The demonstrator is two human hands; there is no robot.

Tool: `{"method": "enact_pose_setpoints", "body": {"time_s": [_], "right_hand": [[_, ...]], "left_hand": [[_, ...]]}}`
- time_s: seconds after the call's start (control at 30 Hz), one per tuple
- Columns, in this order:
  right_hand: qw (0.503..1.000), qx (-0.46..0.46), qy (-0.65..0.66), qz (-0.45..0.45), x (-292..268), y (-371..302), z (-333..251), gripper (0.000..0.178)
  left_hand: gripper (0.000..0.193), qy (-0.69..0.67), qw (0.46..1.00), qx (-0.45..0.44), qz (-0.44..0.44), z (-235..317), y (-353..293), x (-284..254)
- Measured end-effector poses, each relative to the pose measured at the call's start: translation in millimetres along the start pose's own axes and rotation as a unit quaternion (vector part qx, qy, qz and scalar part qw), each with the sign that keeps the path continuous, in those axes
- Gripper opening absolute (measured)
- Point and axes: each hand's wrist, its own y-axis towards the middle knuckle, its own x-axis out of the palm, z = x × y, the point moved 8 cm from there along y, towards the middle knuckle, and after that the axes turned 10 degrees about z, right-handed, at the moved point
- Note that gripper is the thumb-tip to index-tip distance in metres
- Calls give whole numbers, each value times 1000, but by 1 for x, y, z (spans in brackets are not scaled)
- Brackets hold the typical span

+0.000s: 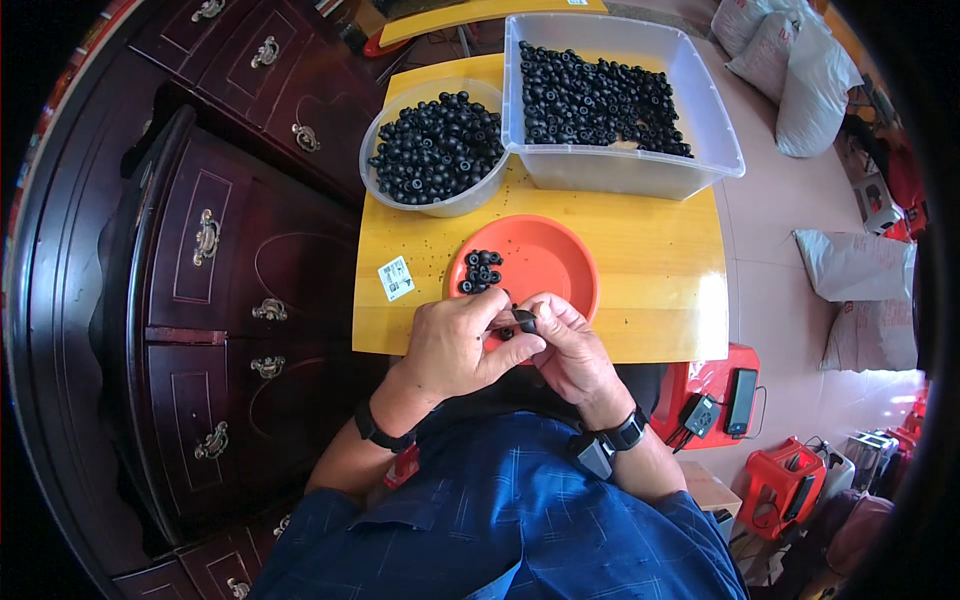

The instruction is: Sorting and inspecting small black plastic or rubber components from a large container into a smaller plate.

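Note:
Over the near edge of the orange plate (550, 260), my left hand (455, 338) and my right hand (572, 352) meet with fingers closed. Both pinch a small black rounded part (525, 320) between them; my fingertips partly cover it. Several black ring-like parts (482, 272) with hollow centres lie on the plate's left side. Another black part (506, 333) shows just below my left fingers.
Behind the plate, a round clear tub (372, 180) and a larger clear bin (625, 165) hold many black parts. A printed white label (396, 278) lies on the yellow table (660, 270). Dark wooden drawers (190, 240) stand left; white sacks (815, 90) and red stools (785, 485) stand right.

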Motion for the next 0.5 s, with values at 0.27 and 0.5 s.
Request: {"method": "enact_pose_setpoints", "body": {"time_s": [0.27, 0.5], "right_hand": [[1000, -17, -11, 1, -2, -1, -1, 23], [1000, -12, -13, 20, -2, 3, 5, 24]], "left_hand": [[42, 47, 999, 16, 8, 0, -3, 4], [43, 61, 997, 33, 36, -3, -9, 8]]}}
